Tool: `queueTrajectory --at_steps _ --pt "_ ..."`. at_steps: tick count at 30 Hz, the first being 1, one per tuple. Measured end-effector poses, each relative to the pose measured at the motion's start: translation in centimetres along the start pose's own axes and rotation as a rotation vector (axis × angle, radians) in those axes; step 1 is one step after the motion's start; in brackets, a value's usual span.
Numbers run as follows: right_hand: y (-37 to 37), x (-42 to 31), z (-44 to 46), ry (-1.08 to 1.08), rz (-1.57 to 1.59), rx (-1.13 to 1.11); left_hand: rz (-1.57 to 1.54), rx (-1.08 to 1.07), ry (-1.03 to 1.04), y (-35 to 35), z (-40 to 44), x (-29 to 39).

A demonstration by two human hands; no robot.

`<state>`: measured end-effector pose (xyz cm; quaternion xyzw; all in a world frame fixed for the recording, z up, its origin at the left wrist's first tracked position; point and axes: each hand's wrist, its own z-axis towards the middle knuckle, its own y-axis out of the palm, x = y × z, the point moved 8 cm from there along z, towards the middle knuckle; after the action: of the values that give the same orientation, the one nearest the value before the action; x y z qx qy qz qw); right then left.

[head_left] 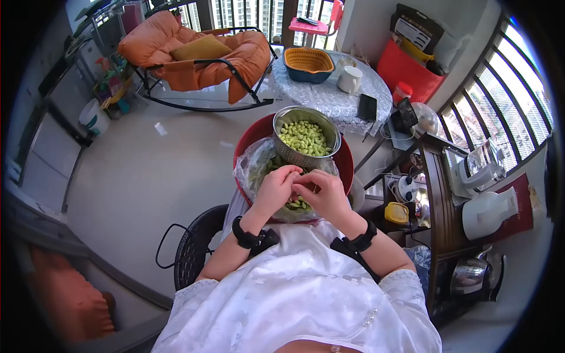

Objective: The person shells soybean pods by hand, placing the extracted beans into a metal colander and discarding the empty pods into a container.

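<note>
Pale-green oval beans (305, 136) filled the perforated silvery metal colander (294, 155), twelve o'clock from left hand (275, 191) and right hand (327, 194), fingers pinched narrow; I couldn't tell around what.

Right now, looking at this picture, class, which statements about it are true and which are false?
1. The steel colander holds green beans. True.
2. The left hand and right hand are wide apart. False: left hand and right hand are close together over the plastic bag.
3. A yellowish cushion rests on the orange chair. True.
4. The white mug is on the floor. False: the white mug stands on the table.
</note>
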<state>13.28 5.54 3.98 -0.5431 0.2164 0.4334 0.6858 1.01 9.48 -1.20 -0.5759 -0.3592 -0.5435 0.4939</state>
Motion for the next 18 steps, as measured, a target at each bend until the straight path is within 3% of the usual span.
queueTrajectory --at_steps 12,14,18 --pt "0.4 1.3 -0.9 -0.061 -0.198 -0.011 0.177 0.049 0.091 0.0 0.2 -1.0" --pt "0.7 1.2 -1.0 -0.126 -0.236 -0.024 0.073 0.019 -0.051 0.0 0.0 -1.0" --pt "0.0 0.9 -0.7 -0.065 -0.071 -0.020 0.083 0.003 -0.035 0.1 0.0 -0.7"
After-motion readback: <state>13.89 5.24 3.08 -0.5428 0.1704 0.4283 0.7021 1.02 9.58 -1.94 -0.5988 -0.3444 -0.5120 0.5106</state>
